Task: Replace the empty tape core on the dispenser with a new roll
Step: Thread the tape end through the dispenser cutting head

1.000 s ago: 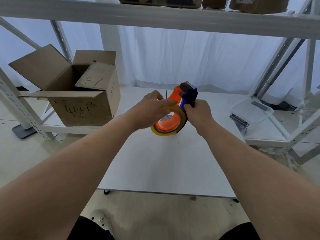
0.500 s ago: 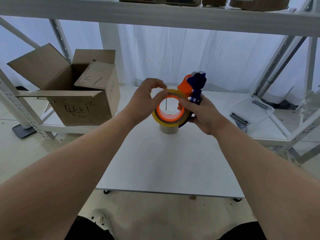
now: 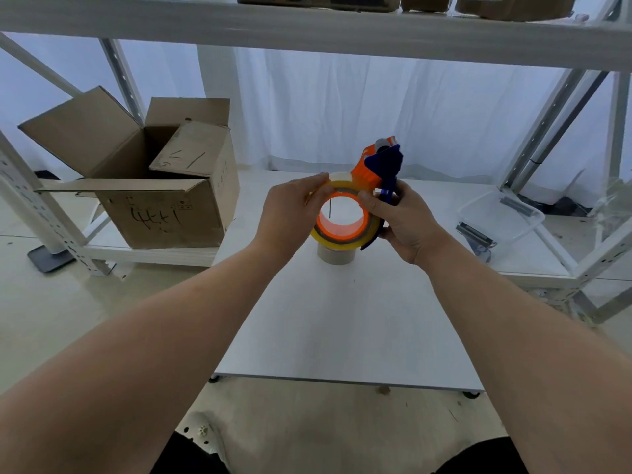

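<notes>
The yellowish tape roll [image 3: 345, 230] sits on the orange wheel of the orange and blue dispenser [image 3: 381, 169], held in the air above the middle of the white counter [image 3: 342, 323]. The left hand [image 3: 290, 213] pinches the roll's upper left rim between thumb and fingertips. The right hand [image 3: 400, 220] grips the dispenser's blue handle, its thumb pressed on the roll's upper right face. Directly below them a pale cardboard core [image 3: 337, 256] stands upright on the counter. To the left, an open cardboard box [image 3: 164, 203] rests on a low shelf; black handwritten marks on its front and flap are not legible. To the right sits a clear plastic container [image 3: 501, 217].
</notes>
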{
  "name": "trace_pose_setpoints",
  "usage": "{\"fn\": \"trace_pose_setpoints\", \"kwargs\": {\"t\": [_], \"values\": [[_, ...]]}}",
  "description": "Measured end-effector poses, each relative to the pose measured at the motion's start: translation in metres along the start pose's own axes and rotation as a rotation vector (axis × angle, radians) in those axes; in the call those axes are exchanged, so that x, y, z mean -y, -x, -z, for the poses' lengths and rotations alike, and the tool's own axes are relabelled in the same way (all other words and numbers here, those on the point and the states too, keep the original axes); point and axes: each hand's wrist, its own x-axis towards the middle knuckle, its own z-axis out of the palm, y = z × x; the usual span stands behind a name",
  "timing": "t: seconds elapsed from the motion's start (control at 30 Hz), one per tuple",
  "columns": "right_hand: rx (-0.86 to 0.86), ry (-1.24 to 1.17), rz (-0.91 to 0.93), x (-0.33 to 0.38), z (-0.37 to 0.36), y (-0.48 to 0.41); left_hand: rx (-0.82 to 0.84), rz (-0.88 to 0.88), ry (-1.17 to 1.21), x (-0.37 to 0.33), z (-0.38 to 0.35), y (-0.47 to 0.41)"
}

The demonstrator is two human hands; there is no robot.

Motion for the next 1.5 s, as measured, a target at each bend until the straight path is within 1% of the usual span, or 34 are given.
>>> {"fn": "trace_pose_setpoints", "kwargs": {"t": [0.07,0.17,0.23,0.33,0.4,0.5,0.6,0.67,0.7,0.73,0.83,0.97,1.07,1.13,1.2,1.27,1.37,1.5], "values": [[-0.011,-0.059,0.013,0.002,0.002,-0.001,-0.027,0.049,0.111,0.001,0.002,-0.002],[0.038,-0.016,0.052,0.003,0.006,0.001,0.037,0.098,0.168,-0.003,0.006,-0.01],[0.119,0.027,0.068,0.003,0.008,0.003,0.153,0.186,0.188,-0.007,0.008,-0.015],[0.214,0.073,0.067,0.004,0.007,0.004,0.383,0.326,0.212,-0.008,0.009,-0.02],[0.246,0.053,0.043,0.006,0.006,0.004,0.453,0.378,0.294,-0.007,0.012,-0.021],[0.262,-0.063,0.018,0.008,0.007,0.006,0.489,0.384,0.486,-0.003,0.019,-0.022],[0.276,-0.211,0.015,0.01,0.011,0.006,0.53,0.326,0.668,0.0,0.024,-0.02],[0.286,-0.254,0.014,0.01,0.012,0.006,0.556,0.305,0.789,0.002,0.027,-0.019],[0.281,-0.251,0.012,0.01,0.012,0.006,0.565,0.301,0.803,0.001,0.027,-0.019],[0.271,-0.241,0.004,0.008,0.011,0.006,0.562,0.284,0.751,-0.001,0.026,-0.018],[0.233,-0.197,-0.023,0.005,0.01,0.006,0.526,0.151,0.353,-0.01,0.024,-0.017],[0.216,-0.163,-0.016,0.004,0.01,0.006,0.499,-0.06,0.066,-0.013,0.018,-0.017],[0.182,-0.142,-0.024,0.003,0.012,0.006,0.34,-0.192,-0.14,-0.007,0.016,-0.017],[0.157,-0.13,-0.025,0.001,0.012,0.005,0.256,-0.254,-0.198,-0.005,0.017,-0.015],[0.134,-0.136,-0.023,0.0,0.011,0.005,0.208,-0.284,-0.276,-0.005,0.016,-0.013],[0.099,-0.159,-0.02,-0.001,0.011,0.004,0.172,-0.248,-0.3,-0.005,0.016,-0.012],[0.045,-0.175,-0.019,-0.001,0.011,0.001,0.139,-0.181,-0.248,-0.008,0.015,-0.009],[0.025,-0.205,-0.014,-0.002,0.009,-0.001,0.104,-0.151,-0.259,-0.009,0.013,-0.008]]}}
